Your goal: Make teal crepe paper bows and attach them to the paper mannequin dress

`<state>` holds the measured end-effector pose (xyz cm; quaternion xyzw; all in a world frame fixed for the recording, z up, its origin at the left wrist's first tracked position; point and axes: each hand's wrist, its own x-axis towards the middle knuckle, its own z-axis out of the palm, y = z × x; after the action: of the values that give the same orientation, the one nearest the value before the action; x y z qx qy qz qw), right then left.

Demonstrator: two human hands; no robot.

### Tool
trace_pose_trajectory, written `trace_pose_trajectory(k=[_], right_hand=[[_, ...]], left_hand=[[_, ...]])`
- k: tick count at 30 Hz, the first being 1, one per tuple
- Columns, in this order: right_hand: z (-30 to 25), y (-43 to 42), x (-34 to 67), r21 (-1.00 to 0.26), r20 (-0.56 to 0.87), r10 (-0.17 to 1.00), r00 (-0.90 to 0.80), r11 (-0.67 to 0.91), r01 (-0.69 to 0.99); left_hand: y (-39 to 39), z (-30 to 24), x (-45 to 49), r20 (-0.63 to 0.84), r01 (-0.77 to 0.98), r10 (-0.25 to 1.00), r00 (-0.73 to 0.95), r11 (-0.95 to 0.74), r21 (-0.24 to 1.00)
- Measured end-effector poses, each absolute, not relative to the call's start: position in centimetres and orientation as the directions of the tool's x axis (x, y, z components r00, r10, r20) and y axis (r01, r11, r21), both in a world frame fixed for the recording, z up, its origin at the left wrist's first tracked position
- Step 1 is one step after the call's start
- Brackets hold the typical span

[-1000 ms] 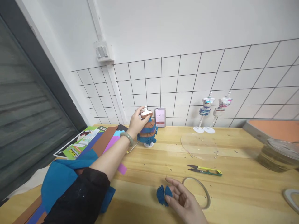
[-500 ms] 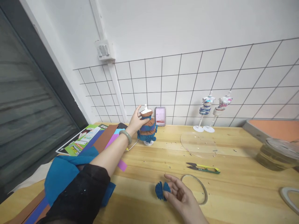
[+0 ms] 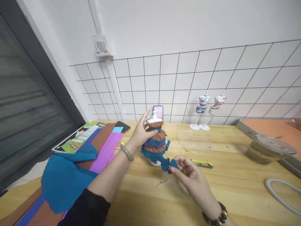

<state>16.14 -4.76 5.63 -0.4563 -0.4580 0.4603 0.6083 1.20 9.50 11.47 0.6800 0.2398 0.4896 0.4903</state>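
Observation:
A small mannequin point(image 3: 155, 142) dressed in blue and brown ruffled layers stands on the wooden table point(image 3: 235, 191). My left hand point(image 3: 142, 132) grips it near the top, thumb and fingers closed round the brown bodice. My right hand point(image 3: 188, 174) pinches a small blue pleated bow point(image 3: 168, 164) and holds it against the lower edge of the mannequin's skirt. A green bangle sits on my left wrist and a dark bead bracelet on my right wrist.
Coloured sheets and blue cloth point(image 3: 68, 175) lie at the left. Yellow snips point(image 3: 202, 163), a clear disc point(image 3: 199, 141), two small dressed mannequins point(image 3: 209, 110), a phone point(image 3: 158, 112) against the grid wall, a lidded bowl point(image 3: 268, 150) and a ring point(image 3: 282, 194) lie around.
My left hand drew the mannequin nearer along the table. My right hand lifted the blue bow from the table and brought it up to the skirt.

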Motion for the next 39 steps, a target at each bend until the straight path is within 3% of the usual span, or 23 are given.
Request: trace_pose_trajectory(k=[13, 20, 28, 34, 39], right_hand=[[12.1, -1.3, 15.9, -0.917, 0.313, 0.948, -0.047, 0.315, 0.244], [11.9, 0.4, 15.9, -0.813, 0.457, 0.889, -0.027, 0.431, 0.391], [11.4, 0.7, 16.3, -0.781, 0.497, 0.864, 0.081, 0.405, 0.475], [11.1, 0.9, 16.2, -0.879, 0.379, 0.915, 0.14, 0.309, 0.364], [10.9, 1.0, 16.2, -0.881, 0.384, 0.912, 0.145, 0.315, 0.353]], left_hand=[[5.9, 10.6, 1.4, 0.386, -0.25, 0.844, 0.372, -0.309, 0.918], [6.3, 10.5, 1.5, 0.381, -0.27, 0.851, 0.361, -0.296, 0.916], [6.1, 10.6, 0.9, 0.425, -0.239, 0.795, 0.433, -0.354, 0.904], [6.5, 10.2, 0.8, 0.424, -0.224, 0.8, 0.424, -0.362, 0.905], [6.7, 10.1, 0.7, 0.426, -0.205, 0.802, 0.418, -0.374, 0.905]])
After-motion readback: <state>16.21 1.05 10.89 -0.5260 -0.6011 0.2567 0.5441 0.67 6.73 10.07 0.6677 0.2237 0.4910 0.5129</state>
